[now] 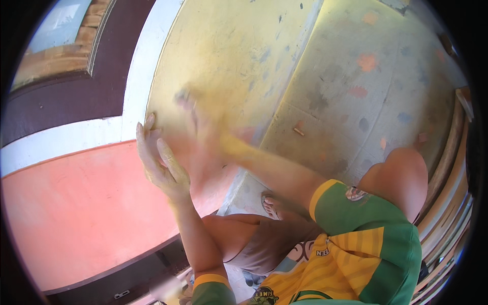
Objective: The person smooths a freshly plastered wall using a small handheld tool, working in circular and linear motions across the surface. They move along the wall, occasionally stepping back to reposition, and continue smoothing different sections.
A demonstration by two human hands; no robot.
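My left hand [165, 170] is raised at the wall with its fingers apart and nothing in it. Its fingertips reach the border of the white trim [104, 131], and pale dust coats the fingers. My right hand [198, 119] is smeared by motion in front of the yellow wall [223, 56]. A greyish patch shows at its fingertips, but blur hides whether it is a held thing. Below the yellow part, the wall is painted salmon pink [86, 198]. Yellowish powder also covers my right forearm.
A dark brown window frame [109, 56] stands at upper left. On the grey, paint-spotted floor [335, 127] lies a small brownish stick [299, 131]. My foot [270, 204] rests near the wall's base. Long wooden pieces [447, 162] line the right side.
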